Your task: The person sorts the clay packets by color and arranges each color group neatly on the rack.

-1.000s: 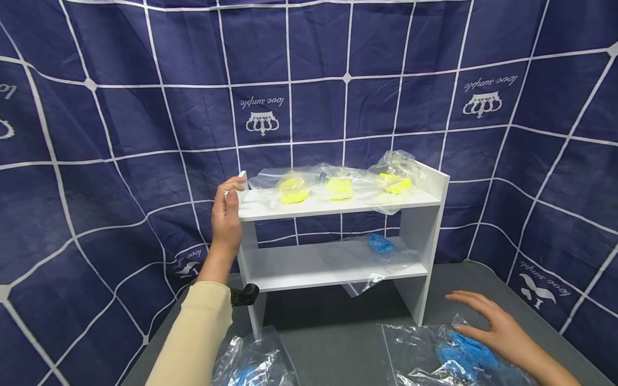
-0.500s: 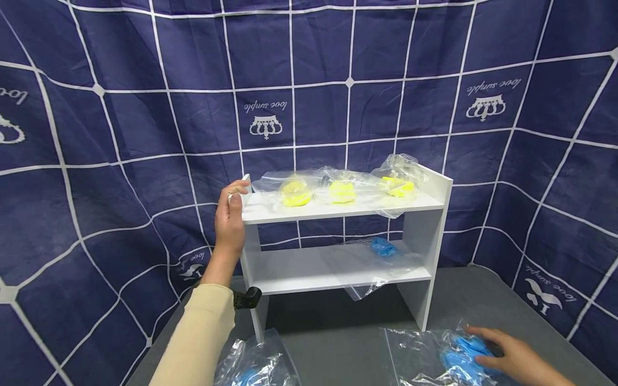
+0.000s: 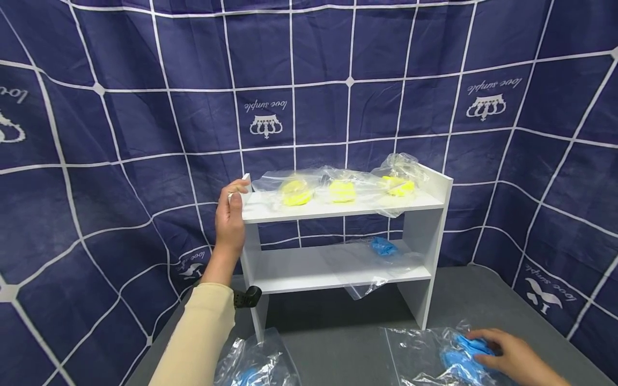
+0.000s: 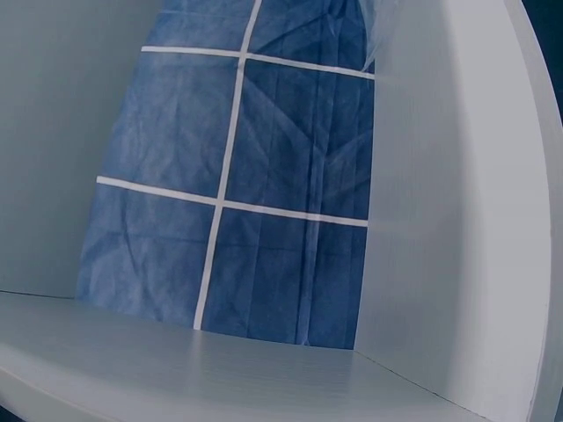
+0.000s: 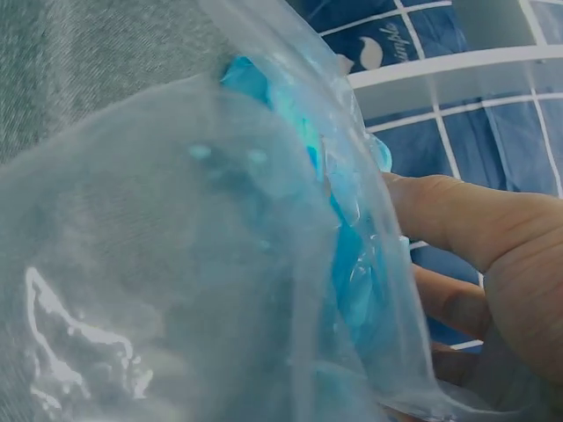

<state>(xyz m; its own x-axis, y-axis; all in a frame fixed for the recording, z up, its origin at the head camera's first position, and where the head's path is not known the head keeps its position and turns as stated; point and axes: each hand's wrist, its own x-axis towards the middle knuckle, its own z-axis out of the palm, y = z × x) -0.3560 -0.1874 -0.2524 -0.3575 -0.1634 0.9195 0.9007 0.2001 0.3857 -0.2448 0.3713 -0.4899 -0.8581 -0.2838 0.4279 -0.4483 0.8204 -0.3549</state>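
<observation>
At the upper left corner of a white two-tier shelf (image 3: 338, 212), my left hand (image 3: 230, 220) grips the raised side panel. In the left wrist view only the shelf's white boards (image 4: 422, 211) show; the hand is out of that picture. Lower right in the head view, my right hand (image 3: 514, 356) holds a clear plastic bag (image 3: 415, 348) by the crumpled blue item (image 3: 461, 360) inside it. Close up in the right wrist view, the thumb (image 5: 466, 211) is against the bag's side, with fingers partly hidden behind the plastic.
Clear bags with yellow items (image 3: 342, 191) lie along the top tier. Another bag with a blue item (image 3: 383, 246) lies on the lower tier, its corner hanging over the edge. One more bag (image 3: 263, 356) sits front left on the grey surface (image 3: 338, 343). A blue checked curtain (image 3: 318, 112) hangs behind.
My right hand has come down onto the bag at the lower right and taken hold of it. My left hand has stayed on the shelf. The view has shifted slightly.
</observation>
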